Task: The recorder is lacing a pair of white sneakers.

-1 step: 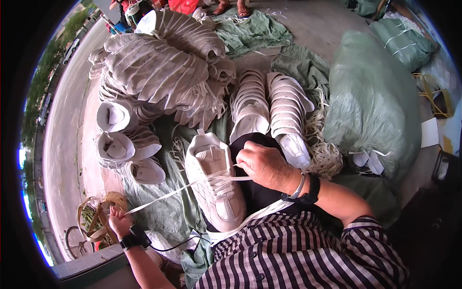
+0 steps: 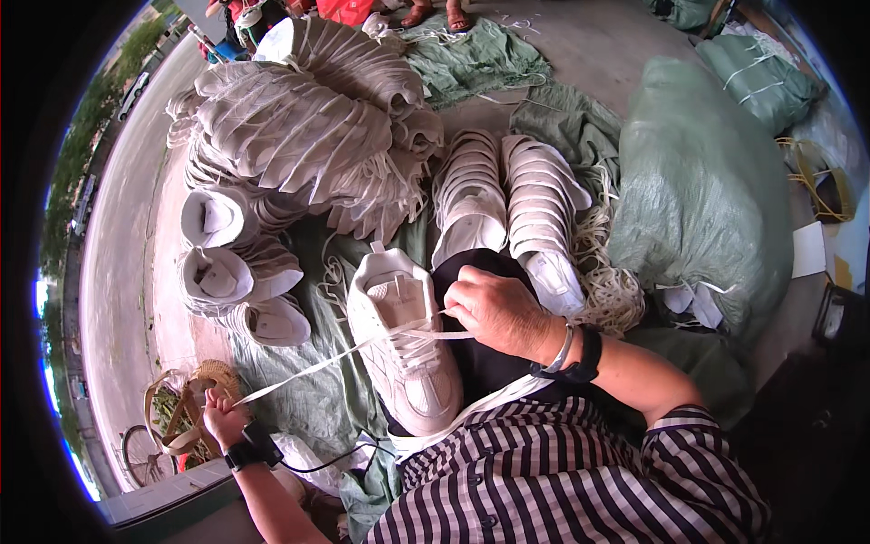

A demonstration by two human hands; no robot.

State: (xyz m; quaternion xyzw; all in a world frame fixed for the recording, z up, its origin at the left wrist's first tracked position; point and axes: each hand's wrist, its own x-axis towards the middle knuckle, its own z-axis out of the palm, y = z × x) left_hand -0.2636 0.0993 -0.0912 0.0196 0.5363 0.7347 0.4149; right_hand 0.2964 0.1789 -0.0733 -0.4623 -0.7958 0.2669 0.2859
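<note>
A white shoe upper rests on my lap, its toe toward me and its opening facing away. White lace crosses the front of it. My left hand, far out to the left, is closed on one end of the shoelace, which runs taut back to the shoe. Just right of the shoe's opening, my right hand pinches the lace's other part between thumb and fingers. A loop of that lace hangs below the right fingers, beside my dark trouser leg.
Beyond the shoe stand two nested rows of white uppers. A large heap of uppers lies at the far left, with smaller stacks nearer. Bundled laces lie at the right, beside a bulging green sack. A woven basket stands near my left hand.
</note>
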